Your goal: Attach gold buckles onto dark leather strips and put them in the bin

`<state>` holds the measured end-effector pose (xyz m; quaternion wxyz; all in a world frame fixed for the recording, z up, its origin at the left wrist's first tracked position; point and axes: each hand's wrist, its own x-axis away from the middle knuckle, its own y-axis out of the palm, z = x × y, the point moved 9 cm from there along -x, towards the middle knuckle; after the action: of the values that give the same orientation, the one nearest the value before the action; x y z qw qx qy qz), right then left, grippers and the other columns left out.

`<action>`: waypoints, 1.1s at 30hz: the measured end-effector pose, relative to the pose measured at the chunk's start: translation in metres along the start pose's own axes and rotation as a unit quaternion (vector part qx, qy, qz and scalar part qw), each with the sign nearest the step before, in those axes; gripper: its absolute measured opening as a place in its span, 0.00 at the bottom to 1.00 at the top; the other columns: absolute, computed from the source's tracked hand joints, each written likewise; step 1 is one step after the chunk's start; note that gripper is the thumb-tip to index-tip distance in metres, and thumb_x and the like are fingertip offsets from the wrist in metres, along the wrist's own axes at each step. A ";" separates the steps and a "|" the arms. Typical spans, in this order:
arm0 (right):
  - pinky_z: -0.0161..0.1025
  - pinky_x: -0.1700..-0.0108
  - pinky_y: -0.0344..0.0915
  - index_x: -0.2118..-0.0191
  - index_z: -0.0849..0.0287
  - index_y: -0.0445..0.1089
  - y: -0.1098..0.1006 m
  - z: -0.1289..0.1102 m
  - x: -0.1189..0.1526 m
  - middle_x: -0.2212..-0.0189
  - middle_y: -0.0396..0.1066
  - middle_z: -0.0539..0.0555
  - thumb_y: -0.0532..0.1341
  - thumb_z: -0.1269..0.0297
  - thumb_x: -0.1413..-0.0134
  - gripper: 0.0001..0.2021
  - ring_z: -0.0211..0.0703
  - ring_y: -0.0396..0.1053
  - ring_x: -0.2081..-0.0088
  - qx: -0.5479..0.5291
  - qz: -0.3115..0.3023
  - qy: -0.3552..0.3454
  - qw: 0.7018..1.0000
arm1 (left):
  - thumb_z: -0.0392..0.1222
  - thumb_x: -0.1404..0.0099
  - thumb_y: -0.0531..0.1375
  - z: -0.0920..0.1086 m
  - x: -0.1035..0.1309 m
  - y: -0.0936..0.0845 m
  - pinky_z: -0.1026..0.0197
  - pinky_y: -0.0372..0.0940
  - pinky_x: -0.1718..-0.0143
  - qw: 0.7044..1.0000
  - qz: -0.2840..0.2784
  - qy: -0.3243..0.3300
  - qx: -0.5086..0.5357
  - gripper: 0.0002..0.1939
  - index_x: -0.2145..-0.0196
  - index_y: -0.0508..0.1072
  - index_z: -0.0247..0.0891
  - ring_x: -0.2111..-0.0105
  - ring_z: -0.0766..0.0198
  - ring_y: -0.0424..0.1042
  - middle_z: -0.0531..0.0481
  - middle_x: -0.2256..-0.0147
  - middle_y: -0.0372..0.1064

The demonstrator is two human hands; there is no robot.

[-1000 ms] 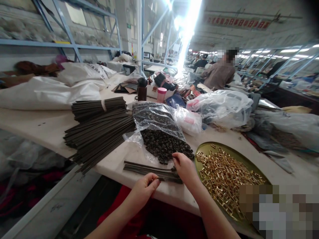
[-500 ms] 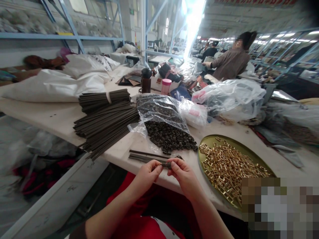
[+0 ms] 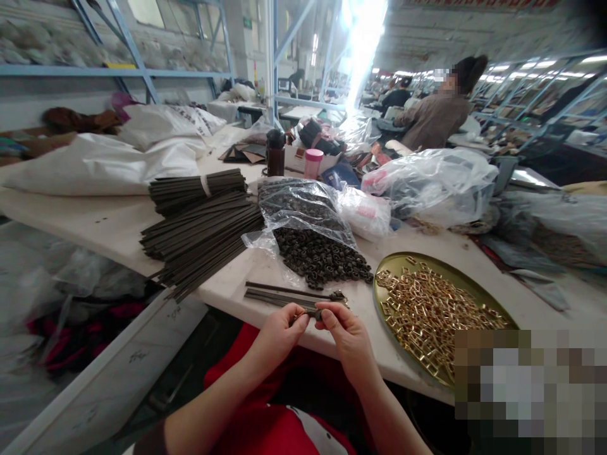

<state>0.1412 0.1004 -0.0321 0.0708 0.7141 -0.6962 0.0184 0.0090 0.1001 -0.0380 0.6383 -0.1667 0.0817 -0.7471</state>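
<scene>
My left hand (image 3: 288, 327) and my right hand (image 3: 342, 327) meet at the table's front edge, both pinching one small dark strap piece (image 3: 313, 314) between their fingertips. Its ends are hidden by the fingers. Just beyond the hands lie a few dark strips (image 3: 284, 295) with small fittings at their right end. Behind them a clear plastic bag (image 3: 308, 205) spills a heap of small dark loops (image 3: 322, 259). To the right, a round gold tray (image 3: 503, 305) holds many gold metal buckles (image 3: 427, 316). Bundled dark strips (image 3: 203, 234) lie on the left.
White sacks (image 3: 104, 164) cover the table's left rear. A dark bottle (image 3: 275, 153), a pink-lidded jar (image 3: 313, 164) and a plastic bag (image 3: 436, 186) stand or lie farther back. A person in brown (image 3: 434, 120) is at the back right.
My hands remain together on the dark piece, with the right fingers slightly shifted around it. The person at the back has drawn an arm in. The view has shifted slightly.
</scene>
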 end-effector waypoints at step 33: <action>0.33 0.70 0.65 0.70 0.58 0.69 0.011 0.043 0.007 0.75 0.69 0.46 0.68 0.58 0.64 0.14 0.30 0.63 0.77 -0.297 0.047 0.157 0.941 | 0.45 0.37 0.50 0.010 0.007 0.007 0.66 0.57 0.70 0.996 -0.027 0.025 -0.081 0.12 0.68 0.69 0.37 0.71 0.65 0.67 0.53 0.72 0.69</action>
<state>0.1277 0.0878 -0.0725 0.3873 0.6154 -0.6825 -0.0743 0.0187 0.0932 -0.0299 0.5997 -0.2018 0.1532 -0.7591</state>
